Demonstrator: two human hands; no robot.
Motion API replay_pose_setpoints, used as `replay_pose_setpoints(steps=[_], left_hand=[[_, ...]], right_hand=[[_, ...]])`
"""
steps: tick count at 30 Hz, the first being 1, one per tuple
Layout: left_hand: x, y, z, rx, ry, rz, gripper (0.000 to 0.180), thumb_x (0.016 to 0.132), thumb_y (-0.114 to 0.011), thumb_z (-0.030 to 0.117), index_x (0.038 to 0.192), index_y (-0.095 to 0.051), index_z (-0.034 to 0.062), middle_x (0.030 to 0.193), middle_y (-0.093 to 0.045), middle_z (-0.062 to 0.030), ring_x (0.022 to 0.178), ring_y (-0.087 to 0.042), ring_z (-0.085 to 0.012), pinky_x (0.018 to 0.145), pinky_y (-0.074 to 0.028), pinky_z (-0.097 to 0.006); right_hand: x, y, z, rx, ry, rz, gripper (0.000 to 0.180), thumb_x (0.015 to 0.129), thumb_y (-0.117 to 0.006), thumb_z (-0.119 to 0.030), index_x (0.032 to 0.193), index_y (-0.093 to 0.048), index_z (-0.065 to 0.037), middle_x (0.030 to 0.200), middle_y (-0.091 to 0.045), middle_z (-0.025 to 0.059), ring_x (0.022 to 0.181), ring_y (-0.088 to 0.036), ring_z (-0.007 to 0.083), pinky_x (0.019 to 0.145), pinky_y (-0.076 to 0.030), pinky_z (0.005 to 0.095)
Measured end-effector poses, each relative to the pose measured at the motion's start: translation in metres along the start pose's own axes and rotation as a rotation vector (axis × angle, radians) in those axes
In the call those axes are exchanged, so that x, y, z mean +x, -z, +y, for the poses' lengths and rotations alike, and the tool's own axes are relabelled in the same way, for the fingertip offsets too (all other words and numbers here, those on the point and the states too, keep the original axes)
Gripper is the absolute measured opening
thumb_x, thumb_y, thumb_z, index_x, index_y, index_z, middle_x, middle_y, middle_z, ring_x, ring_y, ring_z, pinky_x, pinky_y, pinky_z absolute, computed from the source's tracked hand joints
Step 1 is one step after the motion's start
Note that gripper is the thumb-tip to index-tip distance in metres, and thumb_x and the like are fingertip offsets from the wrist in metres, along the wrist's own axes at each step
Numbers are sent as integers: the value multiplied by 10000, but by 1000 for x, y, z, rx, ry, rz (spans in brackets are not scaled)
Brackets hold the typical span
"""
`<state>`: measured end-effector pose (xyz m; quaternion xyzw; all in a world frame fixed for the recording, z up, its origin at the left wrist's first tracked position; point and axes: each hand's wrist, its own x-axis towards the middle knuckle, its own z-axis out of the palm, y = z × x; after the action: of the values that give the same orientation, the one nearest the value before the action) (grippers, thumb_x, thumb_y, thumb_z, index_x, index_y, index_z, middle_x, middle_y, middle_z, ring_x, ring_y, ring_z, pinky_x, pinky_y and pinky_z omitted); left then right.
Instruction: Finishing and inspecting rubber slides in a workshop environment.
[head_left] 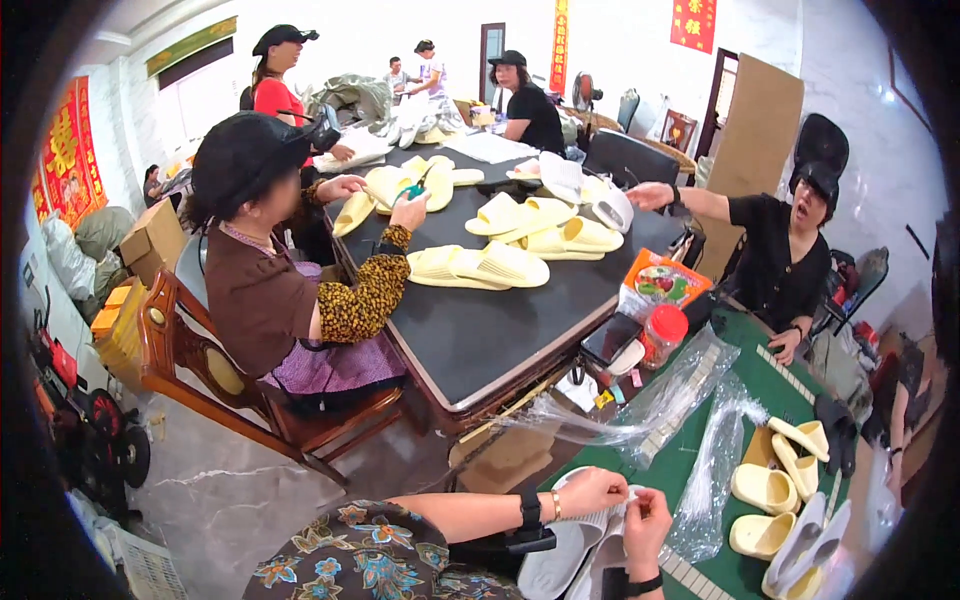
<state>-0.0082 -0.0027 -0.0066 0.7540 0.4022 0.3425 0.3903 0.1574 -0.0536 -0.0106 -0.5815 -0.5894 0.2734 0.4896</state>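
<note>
- At the far left of the frame, red banners (70, 150) hang above a carton (153, 240).
- Left of centre, a person (262, 275) in a black cap and patterned sleeves sits on a wooden chair (215, 370), holding a green-handled tool (414, 190) among cream slippers (478, 267).
- Through the centre, the dark worktop (450, 335) carries those slippers, some of them overlapping.
- At lower centre, the grey slippers (556, 558) lie side by side beneath the two hands, partly cut off by the lower edge.
- Just above them, the left hand (592, 492) has its fingers bent and the tips drawn together; I cannot tell whether its grip grasps anything.
- Right beside it, the right hand (648, 528) curls inward, its fingertips close to the left ones; any item in its grip is too small to make out.
- Right of centre, clear plastic bags (690, 385) sprawl over the green worktop (752, 376), near a red-lidded jar (663, 337) and an orange packet (660, 282).
- At right, a person in black (785, 255) reaches toward a pale slipper (612, 208).
- At lower right, more cream slippers lie beside another grey pair (808, 550), below a black glove (838, 430).
</note>
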Motion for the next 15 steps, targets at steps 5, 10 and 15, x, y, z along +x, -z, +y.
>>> replay_pose_setpoints(steps=[5, 10, 15], left_hand=[[-2, -1, -1, -58, 3, -7, 145, 828, -652, 179, 876, -694, 50, 775, -674, -137, 732, -657, -290, 677, -502, -388], [-3, 1, 0, -84, -39, -11, 158, 843, -649, 187, 891, -684, 41, 766, -671, -142, 715, -651, -289, 660, -496, -383], [-4, -2, -2, -73, -52, 10, 165, 850, -656, 195, 896, -677, 38, 765, -676, -133, 708, -656, -273, 642, -495, -373]], right_hand=[[0, -1, -18, 18, 4, -29, 146, 797, -583, 33, 941, -596, 11, 728, -572, 24, 643, -531, 87, 590, -441, 240], [1, -3, -13, 10, 24, -7, 114, 785, -589, 29, 898, -597, 13, 720, -583, 36, 633, -544, 93, 579, -441, 247], [3, -1, -15, 20, 54, -8, 105, 779, -602, 34, 878, -588, 2, 724, -582, 33, 625, -537, 87, 570, -434, 240]])
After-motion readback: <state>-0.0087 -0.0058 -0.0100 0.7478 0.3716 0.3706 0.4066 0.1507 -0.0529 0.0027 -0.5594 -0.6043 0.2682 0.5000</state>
